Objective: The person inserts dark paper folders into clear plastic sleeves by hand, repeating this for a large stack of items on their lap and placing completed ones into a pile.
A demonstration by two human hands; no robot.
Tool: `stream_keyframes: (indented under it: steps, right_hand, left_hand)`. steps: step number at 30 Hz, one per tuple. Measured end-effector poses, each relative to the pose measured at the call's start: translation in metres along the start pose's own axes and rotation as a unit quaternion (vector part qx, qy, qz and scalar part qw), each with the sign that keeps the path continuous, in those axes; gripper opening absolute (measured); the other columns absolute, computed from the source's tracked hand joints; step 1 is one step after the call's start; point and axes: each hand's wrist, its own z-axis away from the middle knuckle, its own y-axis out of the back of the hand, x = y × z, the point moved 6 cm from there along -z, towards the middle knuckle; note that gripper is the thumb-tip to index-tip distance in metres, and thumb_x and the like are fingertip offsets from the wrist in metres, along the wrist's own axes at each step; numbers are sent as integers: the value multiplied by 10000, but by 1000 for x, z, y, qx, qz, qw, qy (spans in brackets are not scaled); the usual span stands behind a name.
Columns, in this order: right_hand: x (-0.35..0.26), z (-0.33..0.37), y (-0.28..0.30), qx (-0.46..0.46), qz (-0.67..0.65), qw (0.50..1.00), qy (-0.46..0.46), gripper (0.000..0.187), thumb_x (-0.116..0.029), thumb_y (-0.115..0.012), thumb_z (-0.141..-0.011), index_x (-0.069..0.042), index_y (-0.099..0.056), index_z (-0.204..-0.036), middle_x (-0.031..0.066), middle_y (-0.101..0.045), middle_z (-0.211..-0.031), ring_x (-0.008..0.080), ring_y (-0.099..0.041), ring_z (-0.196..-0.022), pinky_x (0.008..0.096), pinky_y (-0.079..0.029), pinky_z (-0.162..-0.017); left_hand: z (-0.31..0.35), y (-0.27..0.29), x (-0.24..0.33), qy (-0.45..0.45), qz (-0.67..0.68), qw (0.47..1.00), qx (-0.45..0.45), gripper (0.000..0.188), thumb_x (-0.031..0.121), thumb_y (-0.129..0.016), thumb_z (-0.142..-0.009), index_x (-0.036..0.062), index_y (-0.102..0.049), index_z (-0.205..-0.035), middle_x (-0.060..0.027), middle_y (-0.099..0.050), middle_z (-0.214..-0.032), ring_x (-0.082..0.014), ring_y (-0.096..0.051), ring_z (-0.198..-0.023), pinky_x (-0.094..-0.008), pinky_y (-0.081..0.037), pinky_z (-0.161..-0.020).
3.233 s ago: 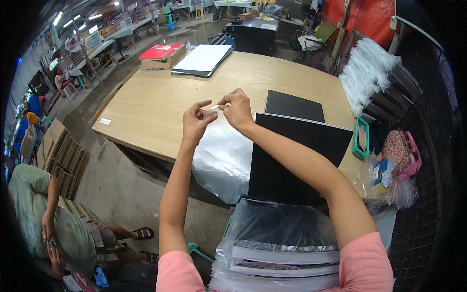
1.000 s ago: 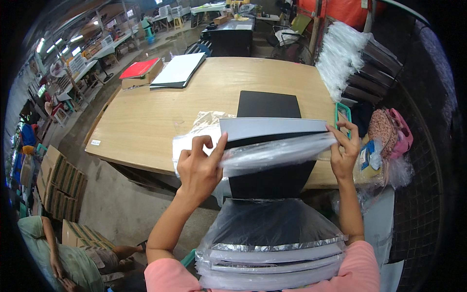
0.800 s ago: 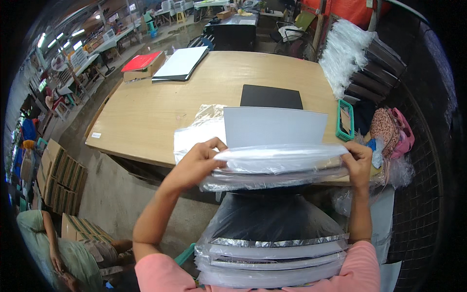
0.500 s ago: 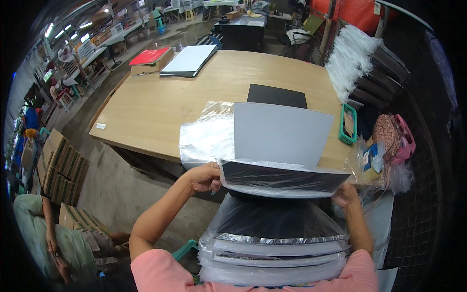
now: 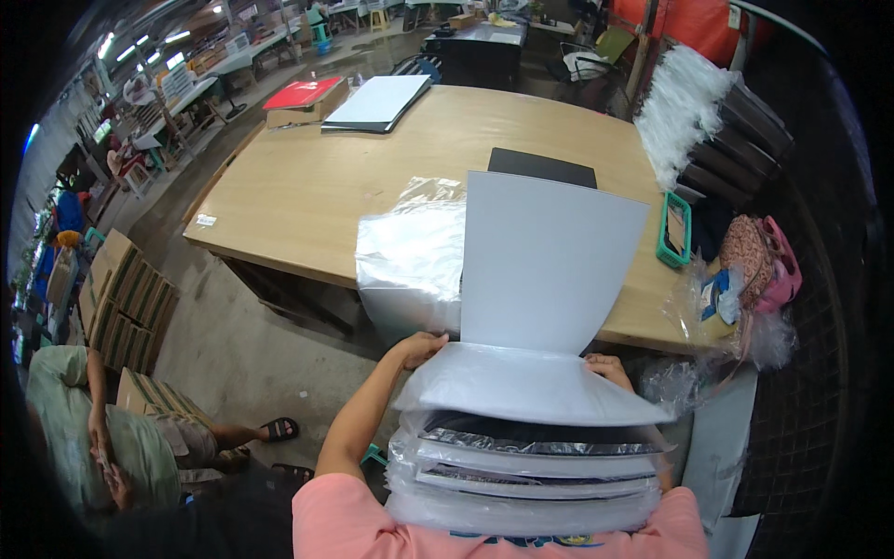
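A plastic-wrapped whitish-grey board [image 5: 531,387] lies tilted over the stack in front of my body. My left hand [image 5: 424,349] is closed at its far left corner, fingertips partly hidden. At the far right edge, my right hand [image 5: 610,371] is closed on the same board. Below it is a stack of plastic-wrapped boards [image 5: 535,489] with dark and pale layers. Just beyond my hands, a large pale grey sheet [image 5: 554,261] reaches from the table toward me. Clear plastic bags [image 5: 410,252] hang over the table edge beside it.
The wooden table [image 5: 307,205] carries a black board [image 5: 545,168], white sheets [image 5: 377,102] and a red folder [image 5: 303,93]. A green basket [image 5: 674,228] and bags [image 5: 750,261] are at right. Cartons [image 5: 126,298] and a seated person [image 5: 102,429] are at left.
The wrapped board has gone from showing its black face to showing its pale one, and sits lower over the stack. My hands have come closer together. The view has shifted slightly.
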Motion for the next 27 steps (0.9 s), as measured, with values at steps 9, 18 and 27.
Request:
stream_keyframes:
  steps: [9, 18, 27]
  right_hand:
    - [28, -19, 52, 127, 345, 930, -20, 262, -231, -673, -692, 23, -637, -742, 106, -628, -660, 167, -585, -606, 293, -453, -575]
    - [-210, 35, -143, -258, 595, 753, 111, 332, -323, -661, -723, -21, -587, -840, 128, -610, -698, 260, -603, -640, 349, -470, -601]
    - [-270, -147, -320, 10, 433, 780, 452, 194, 7, -582, -685, -10, -559, -877, 173, -529, -916, 326, -522, -903, 380, -441, -784]
  left_hand:
    - [205, -6, 201, -467, -393, 577, 542, 306, 160, -720, -656, 37, -602, -910, -91, -575, -813, -217, -576, -746, -307, -456, -692]
    - [132, 40, 270, -531, -150, 809, 203, 184, -84, -579, -731, 15, -426, -753, -161, -623, -854, -179, -608, -871, -297, -513, -703]
    - [128, 32, 277, -554, -65, 793, 244, 235, -17, -676, -722, 17, -463, -815, -27, -537, -683, -82, -539, -596, -216, -476, -539]
